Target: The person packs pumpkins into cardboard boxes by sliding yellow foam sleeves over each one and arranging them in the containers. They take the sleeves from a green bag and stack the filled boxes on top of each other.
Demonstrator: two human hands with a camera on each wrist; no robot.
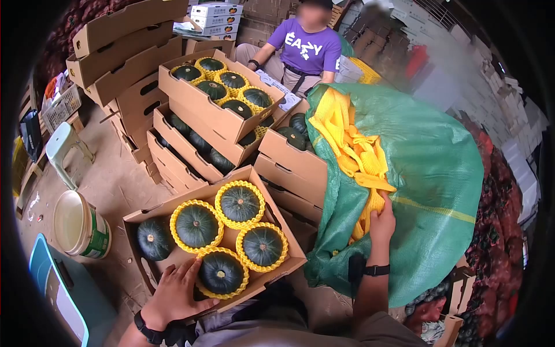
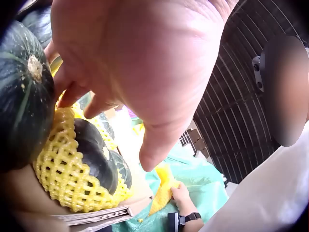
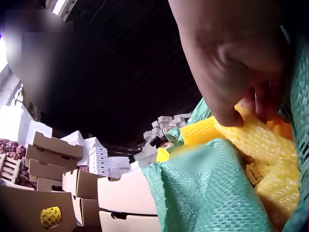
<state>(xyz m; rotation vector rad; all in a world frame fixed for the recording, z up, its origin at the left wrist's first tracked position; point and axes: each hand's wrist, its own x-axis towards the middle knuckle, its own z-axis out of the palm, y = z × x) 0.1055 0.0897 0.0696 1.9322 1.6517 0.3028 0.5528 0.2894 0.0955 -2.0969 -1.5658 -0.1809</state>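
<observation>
A cardboard box [image 1: 289, 231] in front of the person holds several dark green squashes; four sit in yellow foam nets, and a bare squash [image 1: 154, 239] lies at its left end. The left hand [image 1: 178, 289] rests with fingers spread at the near netted squash [image 1: 222, 273], its thumb along the box's near side. To the right, the right hand [image 1: 382, 222] pinches a yellow foam net [image 1: 374, 202] at the mouth of a green woven sack [image 1: 433, 156]. In the right wrist view, thumb and fingers of the right hand [image 3: 241, 111] close on the yellow netting [image 3: 260, 140].
Behind the box stand stacked boxes of squashes [image 1: 214, 121] and empty cartons [image 1: 127, 58]. A person in a purple shirt [image 1: 306, 49] sits beyond. At left are a stool [image 1: 65, 147], a bucket [image 1: 72, 225] and a blue tub [image 1: 69, 301]; red mesh sacks [image 1: 491, 231] lie right.
</observation>
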